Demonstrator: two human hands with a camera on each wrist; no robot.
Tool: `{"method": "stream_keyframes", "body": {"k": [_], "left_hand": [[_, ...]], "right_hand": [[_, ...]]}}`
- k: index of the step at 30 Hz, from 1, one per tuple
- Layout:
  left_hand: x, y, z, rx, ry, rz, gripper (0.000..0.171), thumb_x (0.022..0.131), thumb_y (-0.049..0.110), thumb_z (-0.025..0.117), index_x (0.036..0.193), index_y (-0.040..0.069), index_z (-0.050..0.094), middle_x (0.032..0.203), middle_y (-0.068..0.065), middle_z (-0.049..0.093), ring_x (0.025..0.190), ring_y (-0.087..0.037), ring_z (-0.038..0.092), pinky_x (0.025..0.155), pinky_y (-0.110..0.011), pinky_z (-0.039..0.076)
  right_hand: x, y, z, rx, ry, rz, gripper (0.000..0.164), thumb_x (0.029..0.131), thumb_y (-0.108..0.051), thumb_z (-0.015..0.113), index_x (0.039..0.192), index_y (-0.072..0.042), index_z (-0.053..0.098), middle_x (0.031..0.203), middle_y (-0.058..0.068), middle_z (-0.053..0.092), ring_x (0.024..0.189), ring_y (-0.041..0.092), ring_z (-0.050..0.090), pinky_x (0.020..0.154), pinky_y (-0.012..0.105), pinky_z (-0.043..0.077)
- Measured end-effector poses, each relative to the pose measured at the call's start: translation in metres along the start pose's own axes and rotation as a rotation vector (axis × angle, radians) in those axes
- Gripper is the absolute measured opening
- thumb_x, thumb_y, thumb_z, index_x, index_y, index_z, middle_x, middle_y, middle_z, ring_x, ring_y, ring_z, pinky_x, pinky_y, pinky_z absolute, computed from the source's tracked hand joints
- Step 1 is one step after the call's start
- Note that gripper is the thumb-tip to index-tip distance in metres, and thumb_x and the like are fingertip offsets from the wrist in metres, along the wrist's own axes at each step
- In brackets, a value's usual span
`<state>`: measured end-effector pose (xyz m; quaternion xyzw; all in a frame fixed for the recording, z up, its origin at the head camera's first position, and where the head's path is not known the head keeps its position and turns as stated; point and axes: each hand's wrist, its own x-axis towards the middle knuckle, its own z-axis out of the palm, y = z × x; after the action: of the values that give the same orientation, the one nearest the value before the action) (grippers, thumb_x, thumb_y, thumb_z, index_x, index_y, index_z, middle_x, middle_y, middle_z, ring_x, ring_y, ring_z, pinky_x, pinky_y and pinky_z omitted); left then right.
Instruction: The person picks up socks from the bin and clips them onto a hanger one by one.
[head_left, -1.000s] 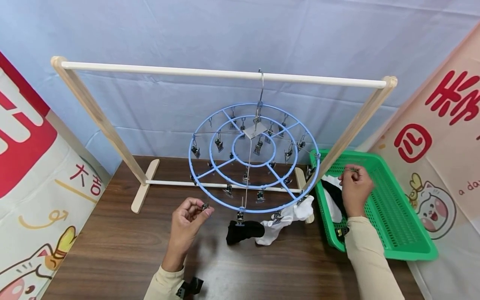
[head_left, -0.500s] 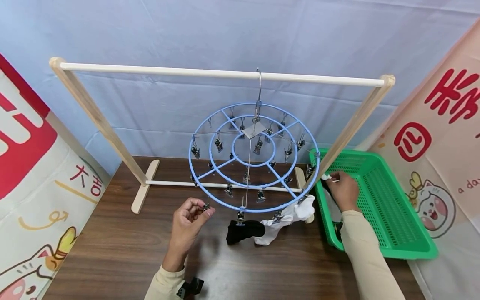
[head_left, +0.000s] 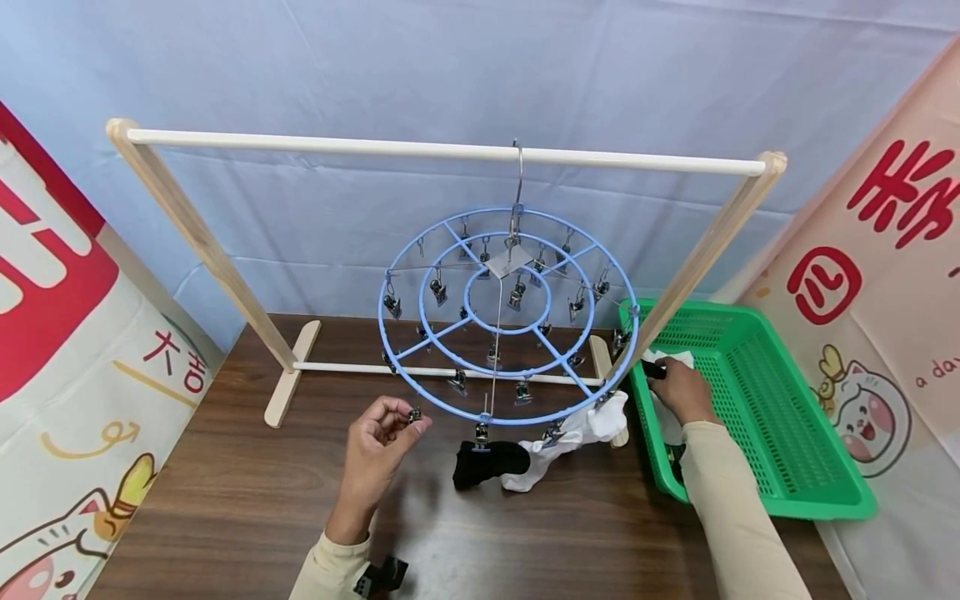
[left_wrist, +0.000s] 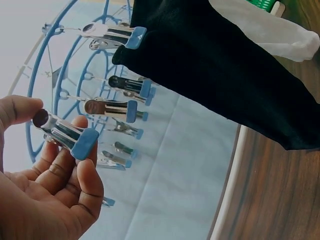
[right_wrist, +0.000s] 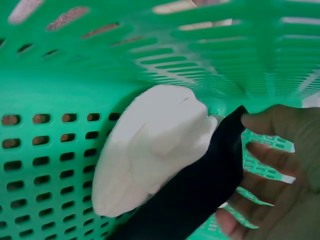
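My left hand (head_left: 375,450) pinches a metal clip with blue tips (left_wrist: 70,137) between thumb and fingers, near the front left of a round blue clip hanger (head_left: 558,360). From the hanger's front edge a black sock (head_left: 487,464) hangs in a clip, with white socks (head_left: 570,442) beside it on the right. My right hand (head_left: 686,393) reaches into the green basket (head_left: 840,492). Its thumb and fingers pinch the edge of another black sock (right_wrist: 190,195), which lies against a white sock (right_wrist: 150,145).
A wooden stand with a white top bar (head_left: 337,145) carries the hanger by its hook. Its right post (head_left: 697,250) rises just beside the basket. Several clips dangle under the rings. Printed cloths stand at both sides, a pale blue cloth (head_left: 300,67) behind.
My right hand has lowered into the basket's left side, moved white cloth there, and now pinches the black sock. The left hand keeps its pinch on the clip, almost still.
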<state>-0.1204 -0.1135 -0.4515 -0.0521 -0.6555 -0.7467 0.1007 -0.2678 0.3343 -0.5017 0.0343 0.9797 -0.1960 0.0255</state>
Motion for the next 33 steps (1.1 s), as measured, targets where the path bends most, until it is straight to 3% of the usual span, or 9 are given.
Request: {"method": "stream_keyframes", "body": {"k": [5,12,20,24,33], "left_hand": [[-0.001,0.001,0.000,0.045,-0.016,0.048,0.014,0.085,-0.009,0.065,0.098,-0.012,0.059,0.088,-0.027,0.067,0.079,-0.013,0.068,0.064,-0.020,0.051],[-0.004,0.004,0.000,0.092,-0.031,0.092,0.012,0.085,-0.006,0.067,0.096,-0.008,0.063,0.086,-0.022,0.069,0.076,-0.019,0.066,0.064,-0.022,0.050],[-0.008,0.011,-0.001,0.129,-0.088,0.121,0.012,0.084,-0.006,0.068,0.095,-0.005,0.063,0.087,-0.018,0.070,0.076,-0.017,0.065,0.065,-0.023,0.050],[-0.010,0.014,-0.001,0.130,-0.113,0.111,0.013,0.084,-0.006,0.069,0.095,-0.004,0.064,0.087,-0.019,0.070,0.076,-0.016,0.064,0.065,-0.024,0.049],[-0.014,0.018,0.000,0.144,-0.191,0.096,0.012,0.085,-0.003,0.069,0.096,-0.002,0.064,0.090,-0.015,0.071,0.079,-0.015,0.064,0.066,-0.026,0.050]], "right_hand": [[-0.001,0.001,-0.001,-0.007,-0.132,0.048,0.062,0.094,-0.030,0.053,0.134,0.016,0.039,0.125,0.040,0.048,0.101,0.054,0.053,0.079,0.063,0.044],[-0.002,0.002,-0.001,0.008,-0.102,0.053,0.046,0.093,-0.024,0.057,0.119,0.014,0.052,0.108,0.034,0.059,0.089,0.048,0.058,0.072,0.061,0.045],[-0.005,0.002,0.000,0.029,-0.005,-0.033,0.018,0.094,-0.011,0.050,0.093,0.003,0.061,0.077,0.017,0.061,0.059,0.027,0.053,0.052,0.040,0.042],[-0.004,0.002,0.000,0.045,0.050,-0.059,0.022,0.093,-0.010,0.047,0.079,0.000,0.061,0.065,0.010,0.056,0.052,0.023,0.048,0.047,0.036,0.037],[-0.002,0.001,0.001,0.117,0.171,-0.059,0.026,0.095,-0.017,0.050,0.074,-0.003,0.058,0.058,0.007,0.052,0.050,0.021,0.045,0.045,0.033,0.034]]}}
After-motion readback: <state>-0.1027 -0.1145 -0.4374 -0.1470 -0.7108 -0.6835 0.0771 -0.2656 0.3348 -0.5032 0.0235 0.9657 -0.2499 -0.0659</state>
